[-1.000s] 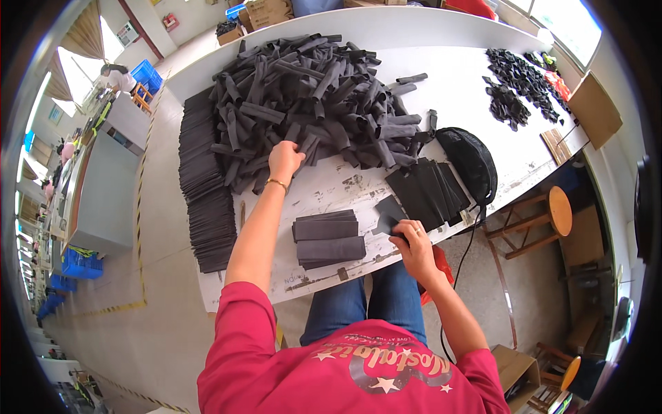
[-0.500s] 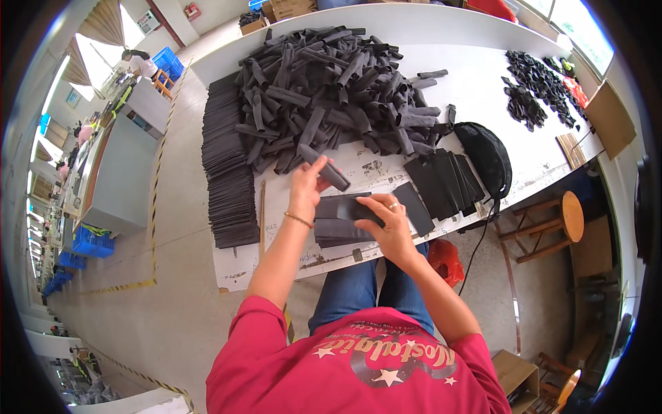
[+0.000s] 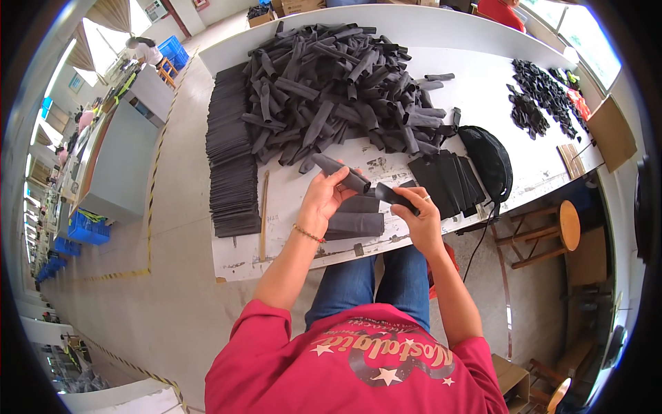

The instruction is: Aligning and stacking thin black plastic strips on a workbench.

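Observation:
A dark grey fabric tube [image 3: 339, 171] is gripped in my left hand [image 3: 323, 200], its open end turned toward the right. Pinched in my right hand [image 3: 422, 219] is a curved black sheet piece [image 3: 396, 198], its near end at the mouth of the tube. Whether the two touch, I cannot tell. Beneath my hands lie flat dark grey fabric pieces [image 3: 355, 225] at the table's near edge. Beyond them rises a large heap of similar fabric tubes [image 3: 334, 90].
A long row of flat dark pieces [image 3: 231, 152] lines the table's left side, beside a wooden stick [image 3: 264, 214]. On the right are black sheets [image 3: 445, 183], a black bag [image 3: 487, 164] and small black parts [image 3: 541, 96]. A wooden stool [image 3: 568, 226] stands beyond the table edge.
My right hand has lifted the black sheet piece off the flat stack and moved right. The tube in my left hand has swung toward it, and the two ends are now close together.

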{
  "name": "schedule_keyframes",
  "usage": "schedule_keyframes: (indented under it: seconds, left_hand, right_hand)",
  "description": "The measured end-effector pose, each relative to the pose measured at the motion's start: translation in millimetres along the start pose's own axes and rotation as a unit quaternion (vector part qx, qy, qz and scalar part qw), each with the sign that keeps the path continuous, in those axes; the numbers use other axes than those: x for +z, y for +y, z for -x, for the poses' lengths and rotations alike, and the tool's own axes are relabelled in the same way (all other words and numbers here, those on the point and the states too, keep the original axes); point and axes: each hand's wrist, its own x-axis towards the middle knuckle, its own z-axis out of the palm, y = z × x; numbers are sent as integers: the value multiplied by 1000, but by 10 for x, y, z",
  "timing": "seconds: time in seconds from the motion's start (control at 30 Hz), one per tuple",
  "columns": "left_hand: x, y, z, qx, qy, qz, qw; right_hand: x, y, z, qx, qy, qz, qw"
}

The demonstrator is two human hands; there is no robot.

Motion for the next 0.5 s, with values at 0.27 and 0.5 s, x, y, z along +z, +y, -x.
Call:
schedule_keyframes:
  seconds: [0.27,0.5]
  left_hand:
    - [27,-103,-37,-3,42,-15,999]
    - [113,-69,100,6,-2,-43,999]
  right_hand:
    - [55,-146,-38,-210,10,255,944]
    - [19,-172,-128,-306,45,339,888]
